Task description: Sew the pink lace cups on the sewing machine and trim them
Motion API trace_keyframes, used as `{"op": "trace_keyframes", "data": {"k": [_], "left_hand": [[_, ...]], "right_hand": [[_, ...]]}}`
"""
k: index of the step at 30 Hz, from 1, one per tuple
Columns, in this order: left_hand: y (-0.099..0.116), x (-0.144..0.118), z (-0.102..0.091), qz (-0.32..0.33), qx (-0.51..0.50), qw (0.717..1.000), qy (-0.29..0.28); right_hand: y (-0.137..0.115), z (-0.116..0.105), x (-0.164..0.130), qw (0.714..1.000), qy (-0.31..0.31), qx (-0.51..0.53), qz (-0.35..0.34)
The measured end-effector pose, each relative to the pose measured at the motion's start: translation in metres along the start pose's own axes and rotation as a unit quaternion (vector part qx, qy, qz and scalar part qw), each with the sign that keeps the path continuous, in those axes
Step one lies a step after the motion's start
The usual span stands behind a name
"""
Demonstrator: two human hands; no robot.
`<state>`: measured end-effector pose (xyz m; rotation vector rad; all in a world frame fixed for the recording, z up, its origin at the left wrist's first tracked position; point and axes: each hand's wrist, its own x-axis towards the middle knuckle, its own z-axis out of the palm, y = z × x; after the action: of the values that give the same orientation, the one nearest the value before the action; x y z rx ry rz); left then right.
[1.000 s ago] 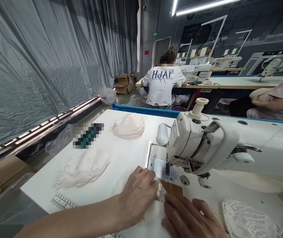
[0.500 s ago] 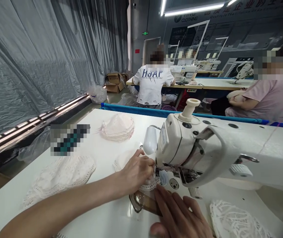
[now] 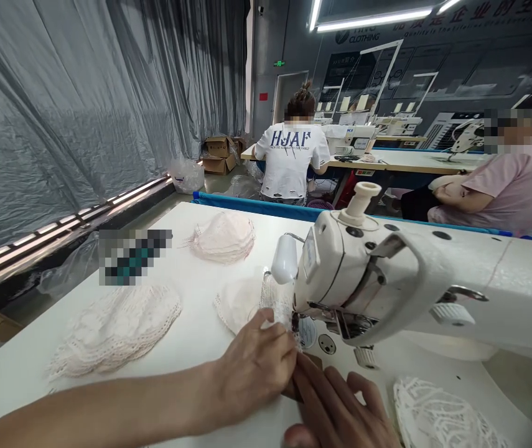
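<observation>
My left hand (image 3: 263,361) is closed, its curled fingers by the needle area of a white sewing machine (image 3: 326,274). A white lace piece (image 3: 277,295) runs from those fingers back beside the machine head; its near edge is hidden under my hand. My right hand (image 3: 340,404) lies with fingers stretched forward and thumb apart, fingertips close against my left fingers. Beneath the hands a brown strip (image 3: 292,391) shows in part. Just behind my left hand rests a pale scalloped lace piece (image 3: 235,302).
A stack of pale lace pieces (image 3: 121,330) lies at left, a smaller pile (image 3: 223,236) farther back. White strappy lace (image 3: 443,414) sits at right. A blue rolled edge (image 3: 256,206) borders the table. Two people, one in a white shirt (image 3: 291,158), sit beyond.
My left hand has moved toward me and slightly right, uncovering lace behind it and covering the brown strip. My right hand stays almost in place. The view has shifted slightly.
</observation>
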<state>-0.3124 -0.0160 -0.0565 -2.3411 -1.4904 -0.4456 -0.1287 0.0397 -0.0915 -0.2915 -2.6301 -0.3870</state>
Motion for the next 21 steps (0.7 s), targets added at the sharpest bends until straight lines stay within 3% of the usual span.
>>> {"op": "trace_keyframes", "data": {"k": [5, 21], "left_hand": [[0.009, -0.007, 0.001, -0.007, 0.009, 1.0, -0.025], [-0.016, 0.002, 0.01, -0.019, 0.0, 0.999, -0.037]], "right_hand": [[0.002, 0.0, -0.004, 1.0, -0.008, 0.0, -0.009], [0.011, 0.005, 0.004, 0.999, 0.016, -0.027, -0.028]]}}
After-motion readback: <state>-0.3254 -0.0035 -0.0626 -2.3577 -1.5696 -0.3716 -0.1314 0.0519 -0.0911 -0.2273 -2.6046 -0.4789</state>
